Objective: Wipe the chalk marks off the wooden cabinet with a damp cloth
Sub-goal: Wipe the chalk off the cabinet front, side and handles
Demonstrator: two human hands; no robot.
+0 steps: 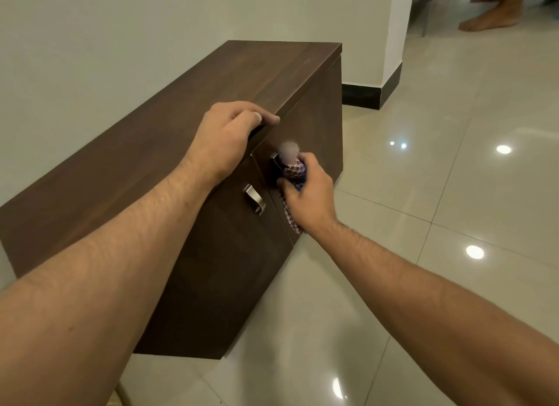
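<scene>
A low dark wooden cabinet [169, 139] stands against the wall, with two front doors and metal handles [255, 198]. My left hand [227, 133] rests on the cabinet's top, its fingers curled over the front edge. My right hand [305, 193] holds a bunched checked cloth [294, 172] pressed against the right door beside its handle. A pale blurred patch [289, 151] shows on the door just above the cloth; I cannot tell whether it is chalk. Part of the cloth hangs below my palm.
Glossy beige floor tiles [438, 193] spread to the right and front of the cabinet. A white wall corner with dark skirting [390, 81] stands behind. Another person's bare feet [496, 15] are at the top right.
</scene>
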